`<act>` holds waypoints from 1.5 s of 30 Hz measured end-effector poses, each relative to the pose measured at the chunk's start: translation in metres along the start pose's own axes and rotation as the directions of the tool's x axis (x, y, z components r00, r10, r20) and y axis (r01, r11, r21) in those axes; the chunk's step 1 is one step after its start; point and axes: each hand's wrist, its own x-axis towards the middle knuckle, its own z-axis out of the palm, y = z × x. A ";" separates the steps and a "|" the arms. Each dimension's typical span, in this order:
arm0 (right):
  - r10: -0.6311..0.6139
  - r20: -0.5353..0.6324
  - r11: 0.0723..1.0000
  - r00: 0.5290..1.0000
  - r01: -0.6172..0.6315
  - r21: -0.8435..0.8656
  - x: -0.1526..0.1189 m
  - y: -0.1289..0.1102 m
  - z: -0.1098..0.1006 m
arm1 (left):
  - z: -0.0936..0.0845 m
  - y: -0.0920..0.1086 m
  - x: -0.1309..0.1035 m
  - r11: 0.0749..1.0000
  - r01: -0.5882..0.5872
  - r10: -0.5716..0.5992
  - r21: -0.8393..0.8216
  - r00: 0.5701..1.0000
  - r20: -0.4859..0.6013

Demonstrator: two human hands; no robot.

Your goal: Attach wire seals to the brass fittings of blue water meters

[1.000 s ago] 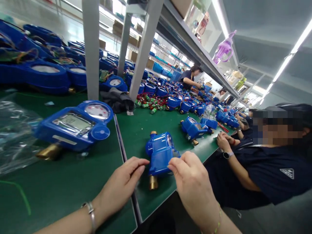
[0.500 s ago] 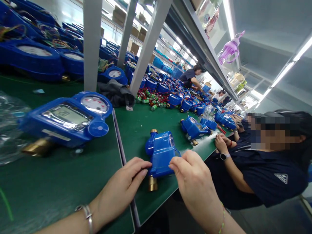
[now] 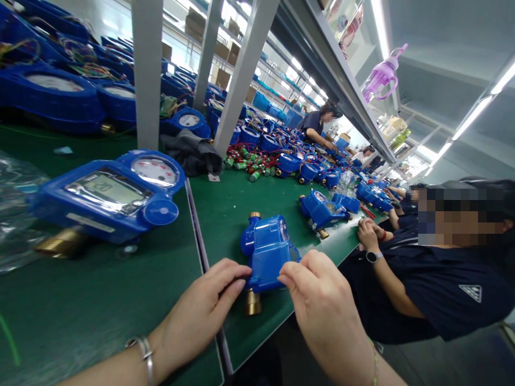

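Note:
A blue water meter [image 3: 269, 252] with brass threaded ends lies on the green bench in front of me, turned on its side. My left hand [image 3: 213, 292] pinches the lower left corner of its housing with thumb and fingertips. On the opposite side, my right hand [image 3: 322, 295] has its fingers curled and pressed together at the housing's edge. Whether something small sits between those fingers is hidden. To the left lies a second water meter [image 3: 108, 193], its display and round dial facing up, apart from both hands.
Clear plastic wrap [image 3: 18, 214] lies at far left. Grey posts [image 3: 147, 75] rise behind a dark cloth [image 3: 191, 155]. Green batteries [image 3: 251, 166] and several wired meters fill the back. Another meter [image 3: 322, 208] lies to the right, beside a seated co-worker [image 3: 418, 284].
My hands stay at the same places on the water meter, with barely any movement. The view has shifted slightly, and the co-worker appears a little further right.

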 end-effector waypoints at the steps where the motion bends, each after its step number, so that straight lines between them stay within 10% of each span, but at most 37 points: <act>1: 0.009 0.003 1.000 1.000 -0.009 0.003 0.000 -0.001 0.000 | 0.000 0.000 0.000 1.000 -0.001 0.001 0.000 1.000 -0.001; 45: -0.034 0.033 0.994 0.999 0.037 -0.102 -0.002 -0.013 0.025 | -0.003 0.010 0.004 0.995 0.010 -0.015 0.098 0.998 0.053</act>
